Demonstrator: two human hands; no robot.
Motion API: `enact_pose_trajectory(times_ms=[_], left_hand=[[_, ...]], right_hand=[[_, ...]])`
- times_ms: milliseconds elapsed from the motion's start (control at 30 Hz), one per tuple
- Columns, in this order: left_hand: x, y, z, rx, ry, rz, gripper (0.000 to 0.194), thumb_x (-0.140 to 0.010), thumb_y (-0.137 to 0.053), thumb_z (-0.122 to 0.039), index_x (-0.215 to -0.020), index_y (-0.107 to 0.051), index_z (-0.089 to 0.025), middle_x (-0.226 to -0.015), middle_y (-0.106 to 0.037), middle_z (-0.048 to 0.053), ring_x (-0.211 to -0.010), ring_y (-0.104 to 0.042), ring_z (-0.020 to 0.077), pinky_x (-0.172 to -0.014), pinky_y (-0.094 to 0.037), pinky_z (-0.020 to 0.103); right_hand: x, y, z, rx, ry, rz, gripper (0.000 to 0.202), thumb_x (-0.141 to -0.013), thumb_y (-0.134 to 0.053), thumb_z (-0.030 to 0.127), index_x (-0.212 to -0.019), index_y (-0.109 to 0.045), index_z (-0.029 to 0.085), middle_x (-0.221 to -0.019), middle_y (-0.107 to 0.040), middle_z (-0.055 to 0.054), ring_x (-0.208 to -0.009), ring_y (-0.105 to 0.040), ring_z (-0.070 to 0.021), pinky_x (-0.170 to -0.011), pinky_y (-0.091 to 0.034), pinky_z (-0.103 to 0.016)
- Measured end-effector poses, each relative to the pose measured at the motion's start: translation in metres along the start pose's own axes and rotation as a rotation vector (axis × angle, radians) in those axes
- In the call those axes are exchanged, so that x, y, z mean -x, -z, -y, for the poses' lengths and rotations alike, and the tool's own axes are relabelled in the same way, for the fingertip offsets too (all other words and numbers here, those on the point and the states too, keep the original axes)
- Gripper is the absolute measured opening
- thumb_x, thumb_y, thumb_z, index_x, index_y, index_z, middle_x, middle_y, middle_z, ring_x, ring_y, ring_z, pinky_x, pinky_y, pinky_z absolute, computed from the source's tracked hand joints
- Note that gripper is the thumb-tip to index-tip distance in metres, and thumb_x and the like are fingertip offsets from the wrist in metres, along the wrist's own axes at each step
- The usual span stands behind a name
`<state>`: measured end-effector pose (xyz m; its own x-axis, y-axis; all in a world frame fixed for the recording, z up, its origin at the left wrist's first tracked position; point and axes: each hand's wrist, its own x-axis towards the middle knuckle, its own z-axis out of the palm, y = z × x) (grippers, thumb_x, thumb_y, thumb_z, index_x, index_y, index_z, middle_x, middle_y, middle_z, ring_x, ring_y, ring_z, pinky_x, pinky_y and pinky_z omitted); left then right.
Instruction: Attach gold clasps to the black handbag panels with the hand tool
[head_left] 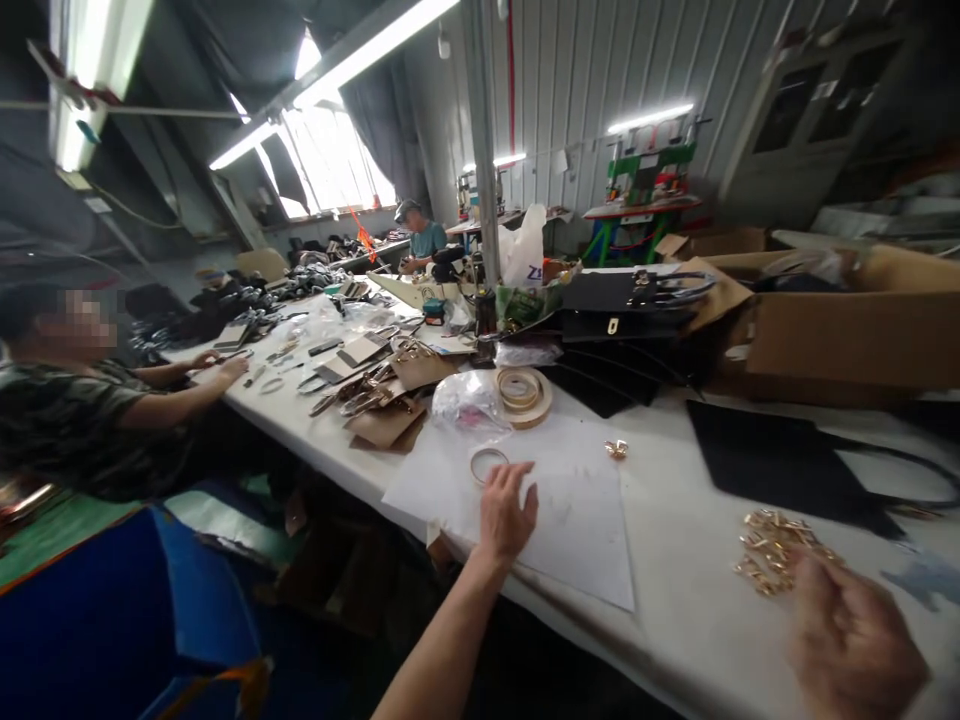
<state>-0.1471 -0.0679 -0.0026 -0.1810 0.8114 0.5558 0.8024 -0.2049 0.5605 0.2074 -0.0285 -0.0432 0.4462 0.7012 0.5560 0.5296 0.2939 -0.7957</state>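
Nearest, the right hand (pixel 859 632) is blurred above the white-covered desk (pixel 690 565), its fingers curled; whether they pinch anything, I cannot tell. Just beside it lies a loose pile of gold metal pieces (pixel 772 550). The left hand (pixel 508 512) is over a white sheet (pixel 577 530), fingers spread and thumb apart, right by 1 thin ring (pixel 489 466); contact is unclear. A blue bin (pixel 97 620) stands below, on the left.

Farther in, a small gold cluster (pixel 616 450) sits beyond the sheet's right edge, and a black panel (pixel 772 465) lies beyond the pile. Tape rolls (pixel 531 400) rest against a clear plastic bag (pixel 466 402), with brown pieces (pixel 386 425) to their left. Behind are a black handbag (pixel 611 300) and an open cardboard box (pixel 855 345). 2 people work along the desk's left side: 1 in camouflage (pixel 67 415), 1 farther back in teal (pixel 427 240). Green machinery (pixel 641 175) stands near the far wall.
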Motion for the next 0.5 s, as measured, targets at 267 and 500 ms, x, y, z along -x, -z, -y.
enact_pose_trajectory(times_ms=[267,500], left_hand=[[-0.009,0.001,0.034,-0.129,-0.067,0.254,0.037,-0.093,-0.067,-0.013,-0.129,-0.062,-0.023,-0.102,-0.073,0.006,-0.099,-0.066,0.0256,-0.091,-0.056,0.043],[-0.006,-0.011,0.012,0.055,-0.329,0.448,0.028,-0.101,-0.061,-0.022,-0.129,-0.062,-0.025,-0.102,-0.072,0.006,-0.098,-0.067,0.0224,-0.088,-0.055,0.035]], right_hand=[[0.038,-0.059,0.057,-0.169,0.208,0.434,0.024,-0.102,-0.055,0.040,-0.111,-0.071,0.025,-0.106,-0.073,-0.008,-0.094,-0.071,-0.0245,-0.089,-0.058,-0.040],[0.048,-0.106,0.095,-0.235,0.224,0.809,0.040,-0.094,-0.066,0.029,-0.134,-0.062,0.026,-0.127,-0.067,-0.009,-0.109,-0.068,-0.0249,-0.094,-0.059,-0.039]])
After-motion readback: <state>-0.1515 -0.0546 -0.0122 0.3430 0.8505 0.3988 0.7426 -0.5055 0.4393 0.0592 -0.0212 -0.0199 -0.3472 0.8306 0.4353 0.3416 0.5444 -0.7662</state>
